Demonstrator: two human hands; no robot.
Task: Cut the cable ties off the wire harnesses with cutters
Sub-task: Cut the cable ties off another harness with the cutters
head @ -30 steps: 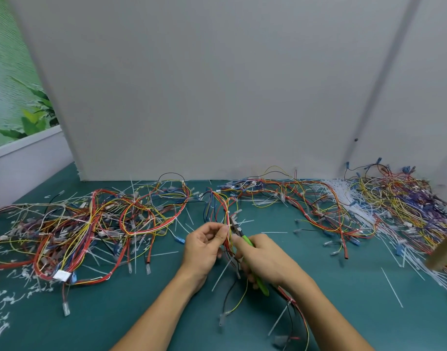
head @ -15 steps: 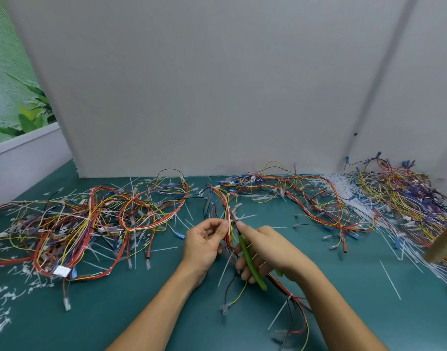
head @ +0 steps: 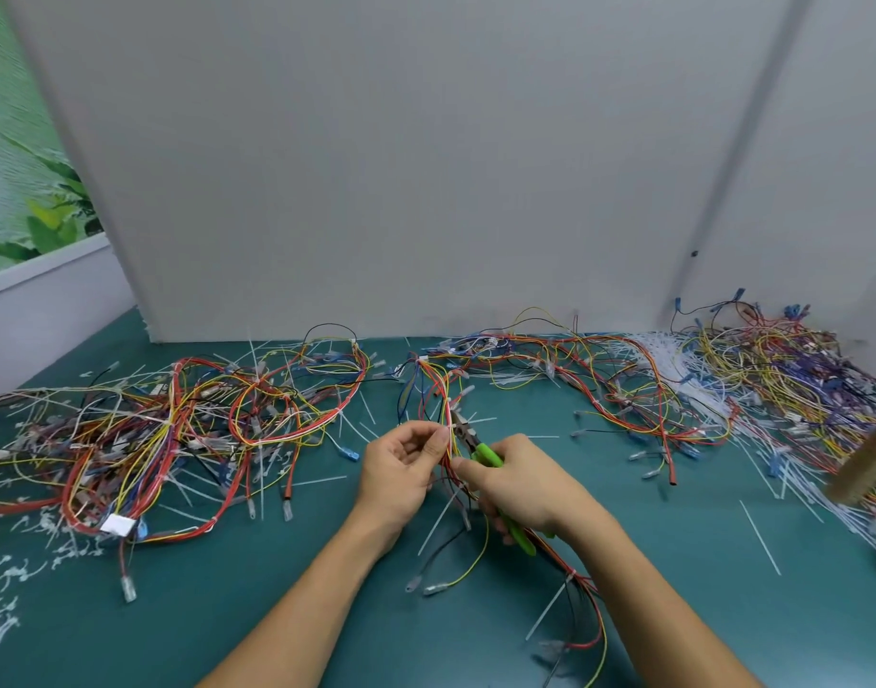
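Workshop bench: wire harnesses (head: 188,429) heaped.

Green-handled cutters (head: 480,451) nose against a red-and-yellow wire harness (head: 443,404) — white cable tie (head: 451,429) between.

Left hand (head: 401,471) pinching; right hand (head: 518,481) curled closed.

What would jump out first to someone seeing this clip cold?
At centre, the left hand pinches a wire harness while the right hand brings green-handled cutters to it. Tangled multicoloured harnesses sprawl across the green table, with a heap of white cable ties at far right.
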